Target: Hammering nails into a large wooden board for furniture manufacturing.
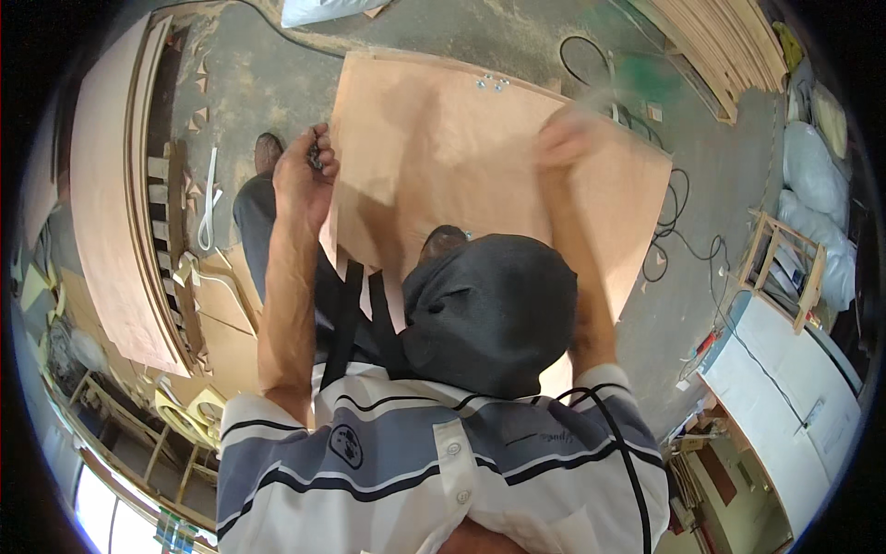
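Note:
A light brown plywood sheet (pixel 461 171) lies low in front of me, with my bent knee and one shoe over its near part. My left hand (pixel 307 175) is closed around several small dark metal pieces, just off the sheet's left edge. Over the right part of the sheet, my right hand (pixel 565 140) is smeared by motion. A streaky greenish blur (pixel 641 81) fans out beyond it, too smeared to name, and the fingers look curled around it. Small silvery metal fasteners (pixel 492 83) sit near the sheet's far edge, and another fastener (pixel 468 235) shows by my shoe.
Stacked plywood sheets (pixel 115 203) stand on slats at the left. More stacked boards (pixel 724 42) lie at the far right. Black cables (pixel 678 226) coil on the floor beside the sheet. White sacks (pixel 817 166), a small wooden frame (pixel 783 268) and a white panel (pixel 784 379) are further right.

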Motion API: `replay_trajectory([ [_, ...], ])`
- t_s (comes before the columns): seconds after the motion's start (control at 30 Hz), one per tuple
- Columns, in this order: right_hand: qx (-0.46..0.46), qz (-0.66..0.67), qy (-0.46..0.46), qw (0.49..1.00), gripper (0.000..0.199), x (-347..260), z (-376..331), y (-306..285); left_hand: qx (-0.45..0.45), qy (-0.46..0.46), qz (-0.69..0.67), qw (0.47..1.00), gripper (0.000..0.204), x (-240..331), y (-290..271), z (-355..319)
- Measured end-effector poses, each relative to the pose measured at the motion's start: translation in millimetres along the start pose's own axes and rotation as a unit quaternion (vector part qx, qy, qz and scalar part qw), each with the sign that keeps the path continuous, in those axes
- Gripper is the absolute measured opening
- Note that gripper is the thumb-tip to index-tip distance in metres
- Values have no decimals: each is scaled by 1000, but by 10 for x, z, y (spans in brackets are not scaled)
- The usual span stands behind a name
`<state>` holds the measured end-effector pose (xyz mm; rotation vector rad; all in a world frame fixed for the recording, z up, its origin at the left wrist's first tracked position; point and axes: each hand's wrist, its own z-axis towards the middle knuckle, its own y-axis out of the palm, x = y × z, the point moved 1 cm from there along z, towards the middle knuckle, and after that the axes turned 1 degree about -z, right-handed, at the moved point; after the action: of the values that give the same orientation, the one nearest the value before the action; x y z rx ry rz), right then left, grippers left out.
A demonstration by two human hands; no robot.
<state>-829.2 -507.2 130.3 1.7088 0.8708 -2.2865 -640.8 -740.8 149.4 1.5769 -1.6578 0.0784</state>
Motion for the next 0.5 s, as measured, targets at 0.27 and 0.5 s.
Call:
replay_trajectory([
  [0.27, 58, -151, 168, 973, 38, 344, 211, -481, 17, 20, -12, 1000, 18, 54, -207, -270],
  [0.5, 186, 46, -130, 973, 42, -1296, 1610, -1492, 3, -5, -49, 999, 17, 9, 75, -66],
])
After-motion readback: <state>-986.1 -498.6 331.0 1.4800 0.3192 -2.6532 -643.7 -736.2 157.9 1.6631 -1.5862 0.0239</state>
